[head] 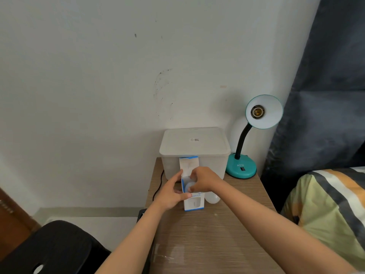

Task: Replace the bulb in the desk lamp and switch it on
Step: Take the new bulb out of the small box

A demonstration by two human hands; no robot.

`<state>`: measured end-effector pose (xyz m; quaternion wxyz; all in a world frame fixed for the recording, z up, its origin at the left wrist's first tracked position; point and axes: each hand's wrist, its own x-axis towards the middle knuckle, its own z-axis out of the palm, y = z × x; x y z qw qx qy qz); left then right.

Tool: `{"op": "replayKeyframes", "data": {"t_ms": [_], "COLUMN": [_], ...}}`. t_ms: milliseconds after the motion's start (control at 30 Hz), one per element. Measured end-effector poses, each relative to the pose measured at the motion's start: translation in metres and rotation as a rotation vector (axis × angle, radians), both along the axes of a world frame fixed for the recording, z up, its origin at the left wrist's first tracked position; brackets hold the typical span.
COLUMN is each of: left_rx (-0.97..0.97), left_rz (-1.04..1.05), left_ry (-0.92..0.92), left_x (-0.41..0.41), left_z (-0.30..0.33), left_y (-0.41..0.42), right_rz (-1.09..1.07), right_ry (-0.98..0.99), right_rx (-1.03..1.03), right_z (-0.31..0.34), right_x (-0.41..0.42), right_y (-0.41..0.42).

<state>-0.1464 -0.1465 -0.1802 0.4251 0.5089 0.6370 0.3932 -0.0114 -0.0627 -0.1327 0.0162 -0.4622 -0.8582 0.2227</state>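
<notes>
A teal desk lamp [241,166] stands at the back right of the wooden table, its shade facing me with a bare socket [257,111] inside. My left hand [171,191] grips the side of a white and blue bulb box [194,202] standing upright, its top flap open. My right hand [201,179] reaches into the box's open top, fingers closed around the white bulb [187,187] inside. Another white bulb [212,198] lies on the table just right of the box.
A translucent lidded plastic box [194,144] sits against the wall behind the bulb box. A black cord [159,184] hangs off the table's left edge. A bed with a striped cover [331,204] lies right, a dark curtain [325,86] above it, a black chair [49,248] lower left.
</notes>
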Motion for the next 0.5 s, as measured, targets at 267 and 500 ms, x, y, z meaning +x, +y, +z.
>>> {"op": "replayKeyframes", "data": {"t_ms": [267,500], "left_rx": [0.000,0.002], "left_rz": [-0.006,0.029], "left_ry": [-0.022,0.043], "left_x": [0.002,0.001], "left_z": [0.003,0.000], "left_y": [-0.001,0.000], "right_rz": [-0.238,-0.527], "right_ry": [0.344,0.883], "right_rx": [-0.043,-0.297], "right_z": [0.002,0.020], "right_x": [0.007,0.018], "right_y": [0.000,-0.001]}}
